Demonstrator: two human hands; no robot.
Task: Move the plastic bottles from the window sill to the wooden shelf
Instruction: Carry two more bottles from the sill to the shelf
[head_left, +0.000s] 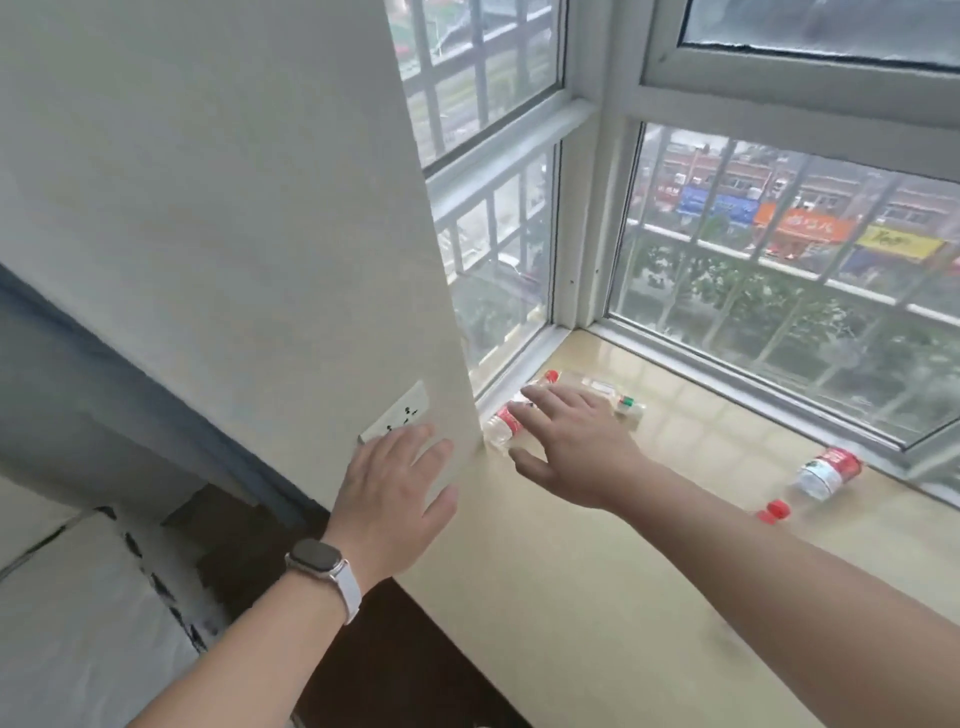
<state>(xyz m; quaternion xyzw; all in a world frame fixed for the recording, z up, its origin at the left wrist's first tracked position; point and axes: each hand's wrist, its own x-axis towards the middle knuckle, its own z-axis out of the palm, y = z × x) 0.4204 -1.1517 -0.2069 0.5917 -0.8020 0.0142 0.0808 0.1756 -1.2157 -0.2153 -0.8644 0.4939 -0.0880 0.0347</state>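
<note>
Several clear plastic bottles lie on their sides on the beige window sill (649, 571). One with a red label (503, 426) rests in the left corner by the wall. Another with a white cap (621, 401) lies just behind it, and a red cap (550, 376) shows farther back. A fourth bottle with a red label (826, 475) lies at the right, a red cap (775, 512) beside it. My right hand (566, 447) hovers open over the corner bottles, partly hiding them. My left hand (395, 493) is open, flat against the wall's edge. No wooden shelf is in view.
A white wall (234, 234) juts out on the left with a power socket (397, 413) just above my left hand. Barred windows (779, 291) close the sill at the back and the left. Dark floor (249, 545) and a grey-white covered surface (93, 623) lie below left.
</note>
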